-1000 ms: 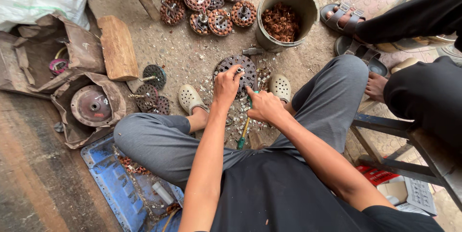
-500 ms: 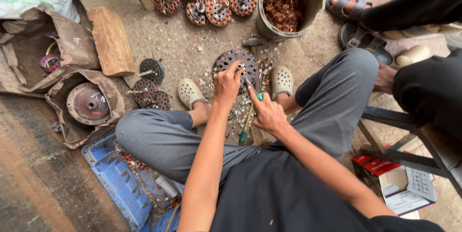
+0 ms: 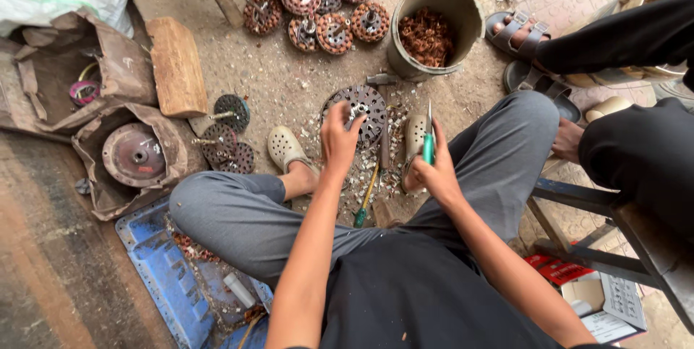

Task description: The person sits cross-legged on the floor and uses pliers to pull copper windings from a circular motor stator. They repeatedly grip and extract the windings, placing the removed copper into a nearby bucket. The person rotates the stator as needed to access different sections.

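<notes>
Mid-stripping, it seems: left hand (image 3: 338, 138) rests fingers-down on the motor core (image 3: 363, 112) at frame centre, right hand (image 3: 434, 168) clamped round a green-handled screwdriver (image 3: 429, 143), poised to pry

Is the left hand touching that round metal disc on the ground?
Touching. The head view shows the left hand with fingers resting on the disc.

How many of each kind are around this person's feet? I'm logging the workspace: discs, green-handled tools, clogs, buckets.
Large perforated disc, under the left hand: 1
Small dark discs beside the left foot: 3
Green-handled tool: 2, one in the right hand, one on the ground
Pale clogs: 2
Bucket: 1
Total: 9
</notes>
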